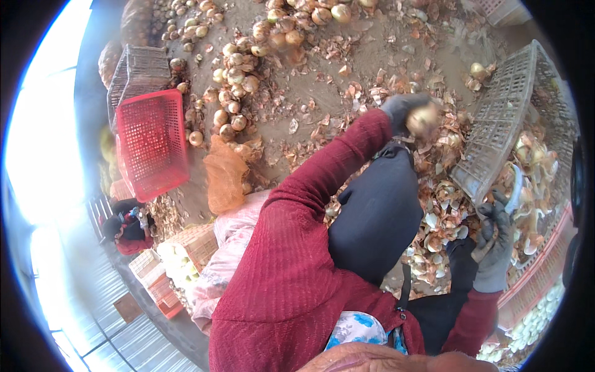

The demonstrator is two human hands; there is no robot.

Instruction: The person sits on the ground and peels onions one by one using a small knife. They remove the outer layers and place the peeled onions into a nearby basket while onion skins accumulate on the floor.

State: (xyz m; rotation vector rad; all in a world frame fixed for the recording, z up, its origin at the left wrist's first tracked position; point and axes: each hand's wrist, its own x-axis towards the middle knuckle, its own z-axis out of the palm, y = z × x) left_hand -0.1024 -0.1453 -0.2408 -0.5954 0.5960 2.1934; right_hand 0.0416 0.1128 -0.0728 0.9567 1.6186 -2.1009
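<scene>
My left hand (400, 110), in a grey glove, holds a large yellow onion (424, 120) in front of my dark-trousered knee. Both are slightly blurred. Loose onion skins and onions (448, 139) lie just under and beside it. My right hand (495, 237), also gloved in grey with dirty fingertips, has its fingers curled at the lower corner of a tilted grey plastic crate (495, 111). A pale curved strip (516, 188), possibly a blade, meets those fingertips; whether they grip it is unclear. Onion peels (534, 186) fill the area beside the crate.
A string of onions (237, 83) runs along the dirt floor, near an orange mesh bag (225, 174). A red crate (153, 144) stands at left. Another person (128, 228) sits beyond crates of peeled onions (179, 262). A pink crate (534, 288) is at lower right.
</scene>
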